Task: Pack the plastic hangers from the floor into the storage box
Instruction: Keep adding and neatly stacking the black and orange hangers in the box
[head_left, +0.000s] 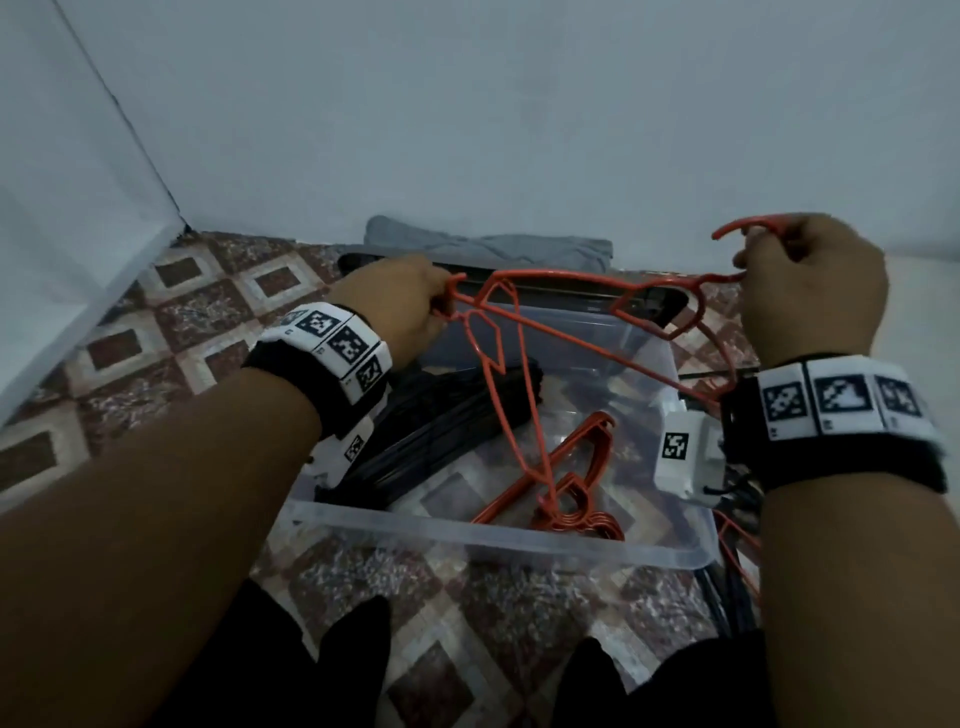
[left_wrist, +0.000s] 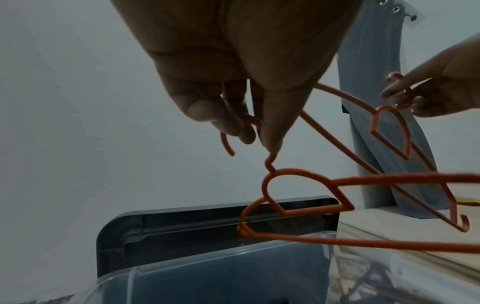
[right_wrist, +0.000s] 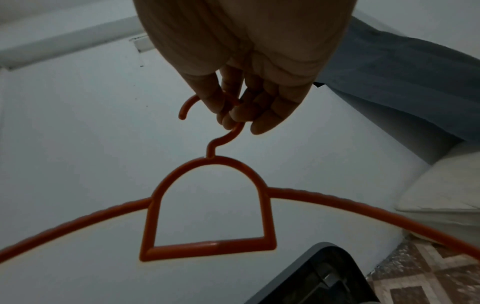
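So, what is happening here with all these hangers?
A person is packing hangers into a clear storage box on the floor. Each hand holds an orange hanger by its hook above the box: the left hand one, the right hand another. Black hangers and orange ones already lie inside.

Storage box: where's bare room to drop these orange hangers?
The storage box has bare floor mid-front, between the black hangers on the left and the packed orange hangers at the front right. The far right corner also looks bare.
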